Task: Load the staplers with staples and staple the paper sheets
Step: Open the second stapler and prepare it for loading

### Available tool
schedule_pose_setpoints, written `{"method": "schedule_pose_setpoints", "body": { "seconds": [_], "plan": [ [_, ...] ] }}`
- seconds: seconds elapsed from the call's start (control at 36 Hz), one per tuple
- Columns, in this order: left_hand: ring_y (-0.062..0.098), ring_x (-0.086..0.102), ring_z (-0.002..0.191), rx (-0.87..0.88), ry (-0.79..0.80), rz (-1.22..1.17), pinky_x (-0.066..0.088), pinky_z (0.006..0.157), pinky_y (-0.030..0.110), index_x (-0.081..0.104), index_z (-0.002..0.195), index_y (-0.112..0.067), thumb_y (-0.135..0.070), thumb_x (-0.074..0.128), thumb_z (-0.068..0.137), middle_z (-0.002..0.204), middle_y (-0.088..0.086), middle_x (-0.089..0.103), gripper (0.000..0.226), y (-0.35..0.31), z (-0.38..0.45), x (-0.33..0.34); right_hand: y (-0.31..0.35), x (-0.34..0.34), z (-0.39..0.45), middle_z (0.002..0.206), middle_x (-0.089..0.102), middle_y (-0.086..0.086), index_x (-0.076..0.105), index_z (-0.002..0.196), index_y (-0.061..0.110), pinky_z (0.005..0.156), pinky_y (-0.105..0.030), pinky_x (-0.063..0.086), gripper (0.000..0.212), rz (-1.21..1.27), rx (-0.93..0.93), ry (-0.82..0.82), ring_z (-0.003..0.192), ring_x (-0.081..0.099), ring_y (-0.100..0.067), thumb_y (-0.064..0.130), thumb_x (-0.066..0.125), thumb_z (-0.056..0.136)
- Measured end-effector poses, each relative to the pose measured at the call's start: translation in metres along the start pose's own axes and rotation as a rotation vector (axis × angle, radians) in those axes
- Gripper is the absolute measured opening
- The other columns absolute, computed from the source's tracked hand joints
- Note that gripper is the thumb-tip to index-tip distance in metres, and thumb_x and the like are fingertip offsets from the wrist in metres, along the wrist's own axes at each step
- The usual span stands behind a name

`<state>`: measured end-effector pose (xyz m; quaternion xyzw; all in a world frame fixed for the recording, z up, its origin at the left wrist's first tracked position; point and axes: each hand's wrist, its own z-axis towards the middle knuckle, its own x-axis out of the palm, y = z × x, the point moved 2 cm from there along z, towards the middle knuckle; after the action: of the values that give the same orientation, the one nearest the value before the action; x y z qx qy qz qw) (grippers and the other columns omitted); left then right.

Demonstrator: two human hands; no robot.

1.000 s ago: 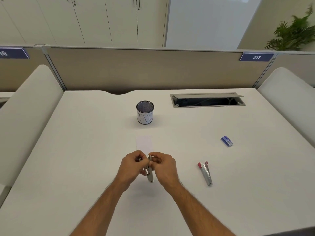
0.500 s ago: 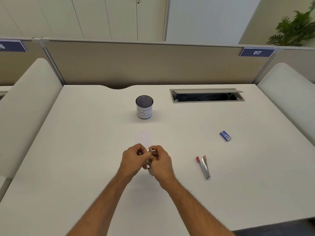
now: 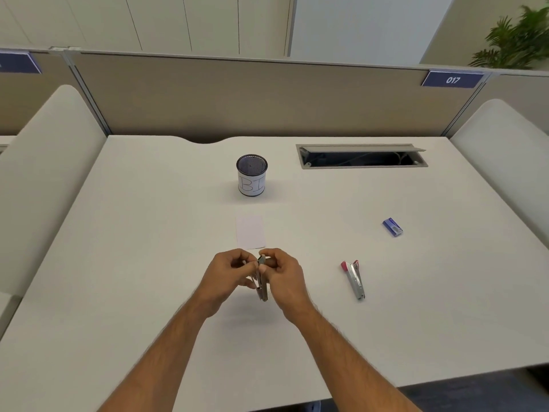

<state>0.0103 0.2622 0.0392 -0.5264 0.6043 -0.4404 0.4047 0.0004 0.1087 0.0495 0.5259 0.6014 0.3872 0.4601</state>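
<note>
Metal stapler (image 3: 262, 281) is being held between our left hand (image 3: 228, 276) and right hand (image 3: 283, 276), both pinching it just above the desk (image 3: 148, 233); we are probably loading it. Paper (image 3: 250, 232) is lying unstapled just beyond. To the right, a second stapler (image 3: 355, 279) and the staple box (image 3: 392, 227) are waiting. Beige partitions are surrounding the white desk.
</note>
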Motion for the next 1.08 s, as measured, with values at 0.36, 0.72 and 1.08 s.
{"method": "schedule_pose_setpoints", "body": {
  "seconds": [0.36, 0.72, 1.08],
  "plan": [
    [0.017, 0.069, 0.060, 0.005, -0.119, 0.184, 0.059, 0.059, 0.032, 0.066, 0.076, -0.010, -0.014, 0.067, 0.082, 0.066, 0.001, 0.070, 0.008, 0.008, -0.002, 0.007, 0.000, 0.005, -0.004, 0.092, 0.074, 0.004, 0.071, 0.106, 0.025, 0.071, -0.020, 0.059, 0.032, 0.003, -0.018, -0.033, 0.088, 0.073, -0.015, 0.000, 0.063, 0.089],
    [0.034, 0.079, 0.091, -0.058, -0.261, -0.372, 0.061, 0.089, 0.040, 0.055, 0.124, -0.012, -0.007, 0.076, 0.092, 0.099, 0.019, 0.079, 0.038, 0.029, -0.006, 0.002, 0.017, -0.005, -0.007, 0.094, 0.073, 0.006, 0.065, 0.102, 0.027, 0.088, -0.036, 0.059, 0.028, 0.125, -0.170, -0.140, 0.094, 0.071, -0.023, 0.002, 0.068, 0.089],
    [0.031, 0.078, 0.097, -0.158, -0.101, -0.572, 0.063, 0.073, 0.033, 0.082, 0.100, -0.007, -0.004, 0.078, 0.085, 0.107, 0.018, 0.079, 0.016, 0.013, -0.011, 0.016, 0.026, 0.004, -0.033, 0.093, 0.073, 0.009, 0.062, 0.098, 0.031, 0.082, -0.022, 0.057, 0.028, 0.032, -0.389, -0.147, 0.092, 0.071, -0.016, 0.006, 0.070, 0.089]
  ]
}}
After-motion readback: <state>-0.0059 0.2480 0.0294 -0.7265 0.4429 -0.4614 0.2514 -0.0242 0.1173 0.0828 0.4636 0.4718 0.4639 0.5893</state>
